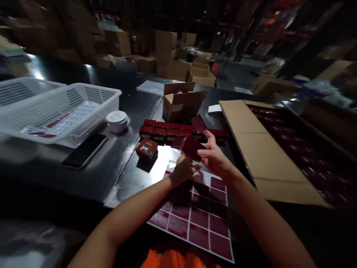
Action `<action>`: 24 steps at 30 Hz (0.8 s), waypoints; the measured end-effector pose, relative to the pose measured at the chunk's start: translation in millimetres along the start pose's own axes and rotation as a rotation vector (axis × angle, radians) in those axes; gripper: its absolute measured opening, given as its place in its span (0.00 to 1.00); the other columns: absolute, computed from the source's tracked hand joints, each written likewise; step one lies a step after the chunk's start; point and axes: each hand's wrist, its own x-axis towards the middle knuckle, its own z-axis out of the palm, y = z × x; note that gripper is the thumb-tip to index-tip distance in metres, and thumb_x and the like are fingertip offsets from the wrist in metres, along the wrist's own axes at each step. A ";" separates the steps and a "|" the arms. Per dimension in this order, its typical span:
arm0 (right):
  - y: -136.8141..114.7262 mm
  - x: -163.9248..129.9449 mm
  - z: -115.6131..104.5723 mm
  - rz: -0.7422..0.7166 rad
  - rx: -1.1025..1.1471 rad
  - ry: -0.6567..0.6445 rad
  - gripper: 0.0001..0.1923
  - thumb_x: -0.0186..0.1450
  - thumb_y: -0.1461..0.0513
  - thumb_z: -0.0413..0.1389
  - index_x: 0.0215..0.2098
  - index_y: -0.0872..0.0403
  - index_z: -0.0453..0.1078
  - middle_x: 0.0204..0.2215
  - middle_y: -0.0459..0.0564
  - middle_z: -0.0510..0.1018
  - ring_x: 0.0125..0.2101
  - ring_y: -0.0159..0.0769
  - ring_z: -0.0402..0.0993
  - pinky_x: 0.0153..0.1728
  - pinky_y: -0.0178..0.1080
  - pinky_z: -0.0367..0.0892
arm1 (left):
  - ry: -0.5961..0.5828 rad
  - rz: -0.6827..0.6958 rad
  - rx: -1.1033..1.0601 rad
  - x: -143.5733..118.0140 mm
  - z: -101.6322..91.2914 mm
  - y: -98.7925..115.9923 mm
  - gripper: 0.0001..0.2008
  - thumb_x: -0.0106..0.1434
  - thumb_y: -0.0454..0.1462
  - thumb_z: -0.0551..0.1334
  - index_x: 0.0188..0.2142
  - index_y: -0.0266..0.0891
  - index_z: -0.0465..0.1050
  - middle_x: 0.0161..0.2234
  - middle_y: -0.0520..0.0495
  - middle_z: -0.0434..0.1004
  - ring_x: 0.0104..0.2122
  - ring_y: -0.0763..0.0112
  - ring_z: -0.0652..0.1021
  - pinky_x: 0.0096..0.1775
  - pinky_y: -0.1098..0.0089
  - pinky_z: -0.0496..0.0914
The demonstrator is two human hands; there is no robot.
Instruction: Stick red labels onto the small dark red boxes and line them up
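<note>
Red box [189, 146] (flaps open) gripped by both hands [199, 163] above sticker sheet [195, 216].

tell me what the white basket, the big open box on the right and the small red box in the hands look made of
White basket: likely plastic, moulded mesh walls. Big open box: corrugated cardboard, plain brown matte flaps. Small red box, held by left hand and right hand: probably thin glossy card, folded flaps.

**Both hands meet at frame centre**

Two bare forearms rise from the bottom edge and converge toward the middle of the frame. The left hand [182, 170] sits slightly lower, knuckles up, fingers curled inward. The right hand [213, 156] is just beside it, a little higher, thumb and fingers pinched closed, fingertips pointing to the upper left.
</note>
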 end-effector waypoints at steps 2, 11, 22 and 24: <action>1.5 -21.4 -24.4 -0.011 0.069 0.050 0.50 0.47 0.58 0.68 0.59 0.43 0.43 0.37 0.42 0.79 0.37 0.43 0.81 0.46 0.50 0.75 | -0.082 -0.006 -0.056 0.0 2.2 -0.3 0.08 0.58 0.40 0.70 0.34 0.39 0.76 0.30 0.50 0.76 0.28 0.70 0.75 0.32 0.67 0.73; 46.9 -52.0 -80.8 0.016 0.257 0.040 0.35 0.46 0.55 0.59 0.52 0.47 0.61 0.50 0.51 0.79 0.48 0.47 0.78 0.49 0.53 0.74 | -0.253 0.151 -0.353 -3.1 -13.7 11.4 0.28 0.54 0.50 0.70 0.53 0.48 0.74 0.48 0.44 0.75 0.45 0.60 0.76 0.42 0.64 0.72; 53.9 -48.6 -93.3 -0.146 0.231 0.006 0.42 0.47 0.55 0.67 0.53 0.41 0.49 0.53 0.52 0.76 0.52 0.47 0.76 0.50 0.56 0.71 | -0.209 0.265 -0.185 -4.1 -13.1 14.0 0.21 0.53 0.35 0.72 0.46 0.45 0.74 0.53 0.40 0.74 0.54 0.57 0.75 0.56 0.53 0.69; 53.2 -47.9 -102.6 -0.331 0.097 0.124 0.40 0.48 0.54 0.69 0.51 0.40 0.50 0.55 0.49 0.74 0.56 0.46 0.73 0.54 0.55 0.69 | -0.188 0.265 -0.220 -5.9 -12.4 13.5 0.22 0.51 0.31 0.70 0.46 0.44 0.71 0.51 0.42 0.76 0.54 0.56 0.76 0.56 0.52 0.70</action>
